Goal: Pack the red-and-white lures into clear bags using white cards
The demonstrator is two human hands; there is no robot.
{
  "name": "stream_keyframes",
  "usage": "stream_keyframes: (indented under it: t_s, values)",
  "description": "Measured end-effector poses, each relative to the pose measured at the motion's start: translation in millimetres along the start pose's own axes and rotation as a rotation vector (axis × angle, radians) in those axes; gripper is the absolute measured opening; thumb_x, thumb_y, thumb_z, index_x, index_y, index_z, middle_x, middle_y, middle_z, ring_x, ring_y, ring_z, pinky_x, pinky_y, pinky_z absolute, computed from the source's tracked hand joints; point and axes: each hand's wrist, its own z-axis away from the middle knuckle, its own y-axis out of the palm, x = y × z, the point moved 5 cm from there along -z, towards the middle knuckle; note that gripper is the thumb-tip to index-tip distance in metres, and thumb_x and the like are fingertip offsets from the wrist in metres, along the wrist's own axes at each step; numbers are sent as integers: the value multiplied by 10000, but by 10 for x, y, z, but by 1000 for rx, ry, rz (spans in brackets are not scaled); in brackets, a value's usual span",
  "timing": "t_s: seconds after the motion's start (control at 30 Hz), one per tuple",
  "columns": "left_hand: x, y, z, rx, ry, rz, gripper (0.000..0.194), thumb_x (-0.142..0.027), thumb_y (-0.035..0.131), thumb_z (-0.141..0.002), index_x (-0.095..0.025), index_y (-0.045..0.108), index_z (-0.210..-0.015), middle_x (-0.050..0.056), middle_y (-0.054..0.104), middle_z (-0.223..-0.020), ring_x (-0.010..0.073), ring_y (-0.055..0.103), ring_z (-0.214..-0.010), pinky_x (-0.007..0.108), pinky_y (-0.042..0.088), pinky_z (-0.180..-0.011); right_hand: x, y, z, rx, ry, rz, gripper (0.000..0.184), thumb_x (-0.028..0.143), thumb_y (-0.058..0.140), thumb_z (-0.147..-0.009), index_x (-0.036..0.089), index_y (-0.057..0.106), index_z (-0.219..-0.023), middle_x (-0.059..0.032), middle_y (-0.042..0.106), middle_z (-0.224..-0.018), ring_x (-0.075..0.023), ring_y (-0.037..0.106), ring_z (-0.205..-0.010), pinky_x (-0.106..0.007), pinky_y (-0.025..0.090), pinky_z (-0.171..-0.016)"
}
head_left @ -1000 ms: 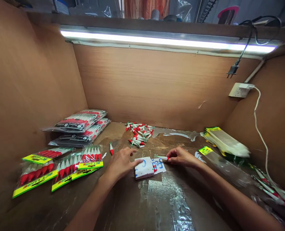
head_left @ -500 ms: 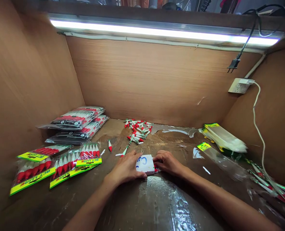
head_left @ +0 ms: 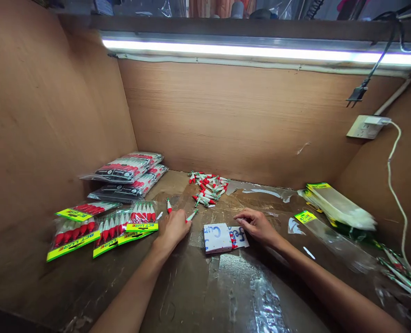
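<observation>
1. My left hand (head_left: pixel 172 230) sits at about 9 o'clock from the box, back uppermost, with its fingers at the near end of a red-and-white lure (head_left: pixel 192 215). The lure's green end points towards 1 o'clock. My thumb is hidden, so I cannot tell whether the pinch has closed.
2. My right hand (head_left: pixel 257 225) is at 2 o'clock from the box, fingers loosely bent and apart, and I see nothing gripped in it.
3. Between the hands lies the white box (head_left: pixel 216 238), with blue writing on top. A lettered card (head_left: pixel 240 237) sticks out at its 3 o'clock side, with bits of red showing beside it.
4. Just beyond my left hand, at 10 o'clock from the box, is a single lure (head_left: pixel 169 205).
5. Straight up at 12 o'clock, a loose lure pile (head_left: pixel 210 188) lies near the back panel (head_left: pixel 212 115).
6. At 9 o'clock are yellow-headed packets (head_left: pixel 110 229) of lures; at 10, behind them, larger filled bags (head_left: pixel 129 173) are stacked.
7. At 3 o'clock lies a flat clear bag (head_left: pixel 333 238), and just beyond it a stack of sleeves (head_left: pixel 347 208).
</observation>
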Motion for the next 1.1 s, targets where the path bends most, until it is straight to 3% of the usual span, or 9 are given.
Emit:
stream_keyframes:
  t_s: [0.13, 0.27, 0.37, 0.47, 0.6, 0.7, 0.83, 0.97, 1.1]
  values:
    - [-190, 86, -13, 96, 90, 266, 357, -520, 629, -808, -167, 663, -778, 88, 683, -789, 253, 652, -832, 303, 465, -701, 10, 19, -8, -8, 84, -112, 221, 363, 603, -907, 234, 774, -957, -88, 733, -986, -253, 647, -900, -364, 473, -814]
    - [-529, 237, 141, 243, 220, 548, 587, -693, 411, -890, -157, 650, -919, 78, 675, -864, 177, 644, -752, 249, 482, -626, 226, 146, 25, 79, 185, -395, 336, 441, 606, -903, 255, 715, -1160, -70, 724, -1061, -240, 649, -906, -341, 492, -773]
    - [-677, 371, 299, 384, 233, 886, 552, -690, 524, -856, -160, 637, -960, 79, 674, -893, 163, 649, -765, 225, 480, -617, 502, 215, 70, 117, 132, -497, 417, 437, 616, -906, 294, 631, -1298, -56, 701, -1119, -225, 634, -938, -330, 489, -797]
    - [-736, 481, 392, 474, 187, 1148, 459, -577, 706, -792, -160, 664, -979, 74, 692, -891, 153, 646, -731, 205, 451, -589, 666, 238, 127, 31, 106, -432, 405, 422, 665, -880, 314, 656, -1270, -47, 703, -1078, -216, 620, -912, -318, 478, -796]
    - [-764, 536, 400, 394, 237, 1080, 405, -508, 729, -798, -125, 714, -930, 76, 708, -835, 167, 635, -696, 240, 462, -618, 660, 345, 176, -18, 181, -530, 333, 440, 621, -906, 252, 729, -1159, -44, 720, -925, -188, 614, -789, -291, 474, -706]
    - [-723, 520, 360, 315, 273, 922, 485, -535, 686, -819, -128, 702, -1081, 93, 710, -905, 220, 652, -790, 303, 487, -708, 518, 347, 125, -39, 270, -589, 360, 455, 641, -877, 175, 759, -1070, -32, 693, -780, -142, 555, -634, -260, 439, -600]
    - [-614, 401, 328, 181, 403, 408, 794, -548, 803, -662, -214, 574, -1345, 116, 646, -1152, 310, 581, -1091, 409, 441, -934, 219, -37, -67, -54, 288, -369, 330, 419, 673, -820, 148, 776, -979, -29, 699, -754, -131, 536, -619, -243, 401, -585]
    - [-514, 407, 361, 252, 476, 89, 959, -583, 827, -578, -292, 491, -1428, 127, 588, -1278, 377, 489, -1217, 471, 388, -998, -109, -471, -161, 198, 276, 80, 240, 345, 663, -788, 183, 806, -891, -24, 737, -747, -160, 584, -667, -242, 380, -596]
    - [-467, 468, 370, 277, 474, -4, 940, -551, 819, -597, -288, 482, -1434, 137, 555, -1332, 386, 479, -1240, 466, 384, -1000, -259, -439, -110, 405, 255, 234, 217, 306, 671, -768, 212, 814, -902, -16, 757, -748, -170, 622, -664, -234, 376, -578]
